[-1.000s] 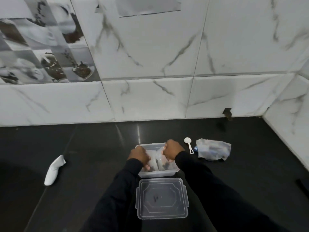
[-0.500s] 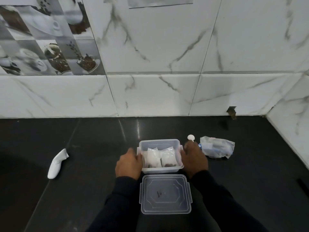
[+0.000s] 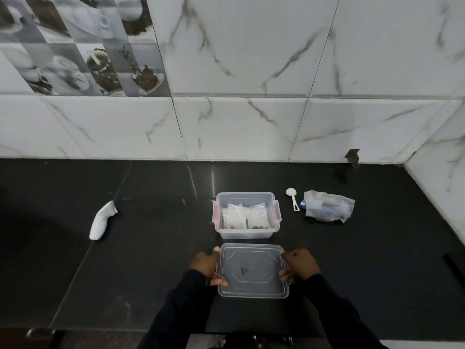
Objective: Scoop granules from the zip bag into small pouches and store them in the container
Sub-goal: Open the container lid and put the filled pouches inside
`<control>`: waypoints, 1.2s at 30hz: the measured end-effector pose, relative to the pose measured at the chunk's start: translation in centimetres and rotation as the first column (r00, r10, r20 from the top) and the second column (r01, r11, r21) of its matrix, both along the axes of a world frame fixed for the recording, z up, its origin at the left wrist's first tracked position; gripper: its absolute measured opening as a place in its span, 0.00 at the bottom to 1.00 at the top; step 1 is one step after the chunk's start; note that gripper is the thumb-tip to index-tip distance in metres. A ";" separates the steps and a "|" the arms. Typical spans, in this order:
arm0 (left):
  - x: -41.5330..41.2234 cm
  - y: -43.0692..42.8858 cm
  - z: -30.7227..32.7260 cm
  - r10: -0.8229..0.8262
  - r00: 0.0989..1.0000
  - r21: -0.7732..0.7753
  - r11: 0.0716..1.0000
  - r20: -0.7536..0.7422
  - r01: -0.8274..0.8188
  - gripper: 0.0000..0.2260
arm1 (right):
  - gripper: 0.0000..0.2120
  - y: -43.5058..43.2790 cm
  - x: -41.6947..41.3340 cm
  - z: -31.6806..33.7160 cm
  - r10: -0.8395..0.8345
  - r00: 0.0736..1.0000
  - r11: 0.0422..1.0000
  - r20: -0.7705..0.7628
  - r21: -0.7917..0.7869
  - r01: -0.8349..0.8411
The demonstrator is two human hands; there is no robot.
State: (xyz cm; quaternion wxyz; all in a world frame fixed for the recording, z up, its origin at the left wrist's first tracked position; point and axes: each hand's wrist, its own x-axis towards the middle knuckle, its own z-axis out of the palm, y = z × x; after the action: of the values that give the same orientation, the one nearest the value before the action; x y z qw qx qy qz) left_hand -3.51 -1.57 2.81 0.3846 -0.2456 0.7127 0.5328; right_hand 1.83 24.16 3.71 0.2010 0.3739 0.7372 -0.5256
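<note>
While both hands are clamped on one lid, everything else lies spread over the black table [image 3: 151,260]. Far out to the left of the left hand, a white curved plastic object [image 3: 102,221] lies on its side. The left hand [image 3: 206,267] grips the left edge of the clear lid [image 3: 253,272], and the right hand [image 3: 300,265] grips the opposite edge, fingers curled onto it. Whether the lid rests on the table or is raised off it cannot be told. Just beyond the hands stands the open container [image 3: 245,233] with red side latches. Two small filled pouches [image 3: 234,217] stand side by side inside it. Beyond and to the right of the right hand lies a white scoop [image 3: 292,197], and just right of that the crumpled zip bag [image 3: 327,206].
</note>
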 end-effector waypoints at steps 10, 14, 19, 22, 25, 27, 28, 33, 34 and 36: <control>0.5 -1.8 7.7 0.084 0.810 0.094 0.995 -0.581 -0.036 0.14 | 0.11 0.8 1.5 9.8 0.002 0.863 0.998 -0.505 0.056 0.031; -3.1 0.6 8.7 0.009 0.650 -0.098 0.987 -0.760 -0.127 0.17 | 0.10 0.6 -3.6 8.3 0.018 0.820 0.993 -0.572 0.103 0.050; -7.2 2.9 5.4 -0.098 0.679 -0.286 0.943 -0.728 -0.170 0.16 | 0.06 0.3 -8.3 2.8 0.036 0.901 0.971 -0.433 0.229 0.071; -7.5 3.8 3.5 -0.187 0.716 -0.413 0.898 -0.673 -0.154 0.16 | 0.06 -0.4 -8.4 2.0 0.055 0.899 0.937 -0.435 0.334 0.104; -7.5 3.7 2.8 -0.148 0.735 -0.382 0.910 -0.662 -0.161 0.15 | 0.05 0.0 -8.9 1.6 0.051 0.909 0.926 -0.414 0.360 0.112; -7.7 3.4 2.7 -0.124 0.746 -0.360 0.918 -0.654 -0.163 0.13 | 0.05 0.4 -9.1 1.4 0.048 0.929 0.931 -0.366 0.355 0.091; -7.9 3.2 2.6 -0.120 0.750 -0.361 0.918 -0.651 -0.166 0.12 | 0.06 0.5 -9.1 1.2 0.050 0.935 0.929 -0.351 0.360 0.085; -9.1 2.9 2.6 -0.037 0.779 -0.290 0.938 -0.626 -0.188 0.08 | 0.07 1.2 -9.5 0.7 -0.009 0.947 0.954 -0.322 0.282 0.106; -9.6 2.6 2.3 0.024 0.808 -0.232 0.953 -0.589 -0.197 0.10 | 0.08 1.5 -9.8 0.8 -0.051 0.951 0.970 -0.305 0.213 0.120; -10.6 1.9 2.1 0.147 0.885 -0.078 0.976 -0.442 -0.201 0.12 | 0.07 2.1 -10.3 1.1 -0.122 0.961 0.990 -0.248 0.044 0.137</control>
State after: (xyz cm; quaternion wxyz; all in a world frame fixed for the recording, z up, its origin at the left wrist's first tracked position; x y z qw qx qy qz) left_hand -14.14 0.36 4.92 0.1512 -0.2070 0.7865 0.5619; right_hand -8.47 26.24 4.78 0.0623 0.3597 0.7460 -0.5570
